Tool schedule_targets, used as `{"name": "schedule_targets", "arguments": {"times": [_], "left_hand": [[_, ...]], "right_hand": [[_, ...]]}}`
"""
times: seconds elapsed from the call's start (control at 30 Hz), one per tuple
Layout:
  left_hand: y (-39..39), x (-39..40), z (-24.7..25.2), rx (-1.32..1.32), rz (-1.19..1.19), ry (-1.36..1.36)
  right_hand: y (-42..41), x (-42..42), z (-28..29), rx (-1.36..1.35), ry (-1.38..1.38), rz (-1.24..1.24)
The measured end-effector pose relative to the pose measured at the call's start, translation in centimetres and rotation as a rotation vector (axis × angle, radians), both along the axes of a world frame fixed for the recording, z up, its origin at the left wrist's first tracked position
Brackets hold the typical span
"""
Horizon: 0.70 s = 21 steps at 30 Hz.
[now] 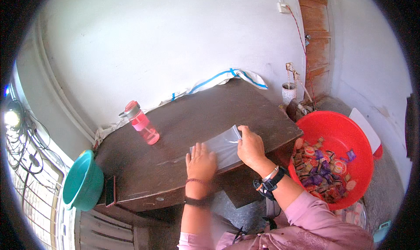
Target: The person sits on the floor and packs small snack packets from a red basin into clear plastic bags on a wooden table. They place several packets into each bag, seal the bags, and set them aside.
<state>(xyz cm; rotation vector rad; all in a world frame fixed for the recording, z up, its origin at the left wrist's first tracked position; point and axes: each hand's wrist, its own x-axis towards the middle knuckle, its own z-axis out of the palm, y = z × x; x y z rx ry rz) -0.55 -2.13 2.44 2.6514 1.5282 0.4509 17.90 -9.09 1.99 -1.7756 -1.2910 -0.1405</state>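
Observation:
A clear plastic bag (224, 150) lies flat near the front edge of the dark wooden table (197, 115). My right hand (252, 146) grips the bag's right end between thumb and fingers and lifts that edge slightly. Blurred by motion, my left hand (201, 161) rests palm down over the bag's left end, its fingers pointing away from me. Nothing shows inside the bag.
A pink water bottle (144, 127) stands at the back left. A teal plastic tub (83, 182) and a phone (110, 191) are at the left end. On the right, a large red tub (344, 135) holds many wrapped packets (323, 171). White cloth (213, 82) lines the wall edge.

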Motion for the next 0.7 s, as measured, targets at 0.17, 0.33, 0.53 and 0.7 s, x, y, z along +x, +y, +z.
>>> {"name": "schedule_targets", "arguments": {"times": [0.17, 0.33, 0.53, 0.7], "left_hand": [[-0.4, -0.1, 0.3, -0.024, 0.053, 0.006], [0.9, -1.0, -1.2, 0.056, -0.008, 0.123], [0.9, -1.5, -1.0, 0.049, -0.035, 0.244], [0.1, -1.3, 0.1, -0.006, 0.002, 0.074]], "right_hand": [[0.3, -0.2, 0.4, 0.047, -0.162, -0.155], [1.4, -6.0, 1.9, 0.303, -0.049, 0.374], [3.0, -7.1, -0.5, -0.112, -0.085, 0.577], [2.7, -4.8, -0.8, -0.286, -0.303, 0.361]]}}
